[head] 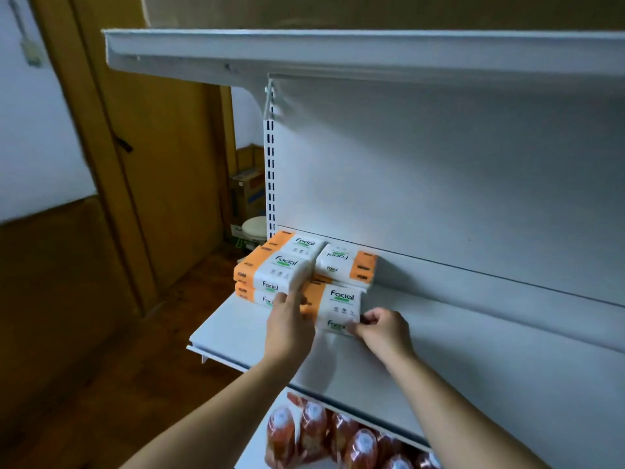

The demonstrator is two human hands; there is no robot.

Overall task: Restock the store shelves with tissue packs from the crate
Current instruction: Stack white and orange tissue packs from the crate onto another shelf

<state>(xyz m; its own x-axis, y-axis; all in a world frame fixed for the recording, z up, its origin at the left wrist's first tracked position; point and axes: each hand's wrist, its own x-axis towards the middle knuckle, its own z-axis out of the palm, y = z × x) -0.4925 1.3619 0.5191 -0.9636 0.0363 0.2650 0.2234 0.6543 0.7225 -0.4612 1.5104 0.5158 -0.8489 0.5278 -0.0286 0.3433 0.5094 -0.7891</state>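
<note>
On the white metal shelf (236, 333), left hand (287, 321) and right hand (384, 330) pinch a soft rectangular tissue pack (341, 301).

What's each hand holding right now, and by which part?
Both hold the front white-and-orange plastic-wrapped tissue pack on the white metal shelf: the left hand grips its orange left end, the right hand pinches its white right front corner.

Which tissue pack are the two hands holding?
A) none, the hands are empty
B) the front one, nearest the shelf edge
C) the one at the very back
B: the left hand and right hand both grip the front tissue pack on the shelf.
</note>
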